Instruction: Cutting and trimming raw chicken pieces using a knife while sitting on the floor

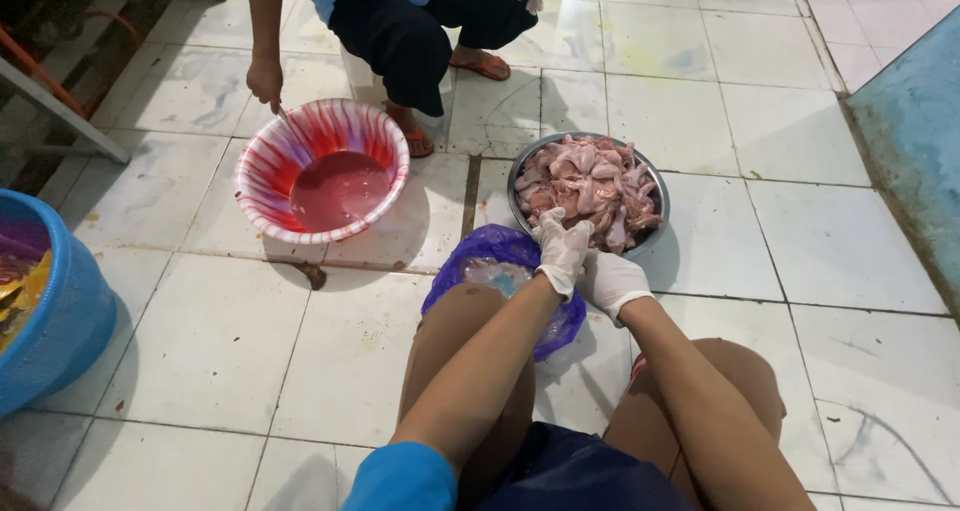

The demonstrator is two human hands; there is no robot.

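Left hand (562, 251): white-gloved, reaching far over the near rim of the metal bowl, fingers spread and loosely curled on the raw meat pieces (590, 186); whether the grip has closed on a piece I cannot tell.
Right hand (612, 283): white-gloved, tucked just beside and partly under the left wrist, at the right edge of the purple bag; its fingers are hidden, so the grip cannot be told.
Metal bowl (650, 169): round, on the floor, far-centre of the scene, heaped with pale pink raw meat pieces.
Purple bag (475, 256): thin plastic, open-mouthed, on the floor between the person's knees and the metal bowl, touching the bowl's near-left side; something pale shows inside.
Red-and-white basin (268, 166): plastic, to the left of the metal bowl and apart from it, holding reddish liquid.
Other person's hand (265, 79): bare, at the far-left rim of the basin; this person squats on the far side in sandals.
Blue tub (70, 311): at the left edge, partly out of view.
Floor (200, 351): white tiles, wet and stained in places.
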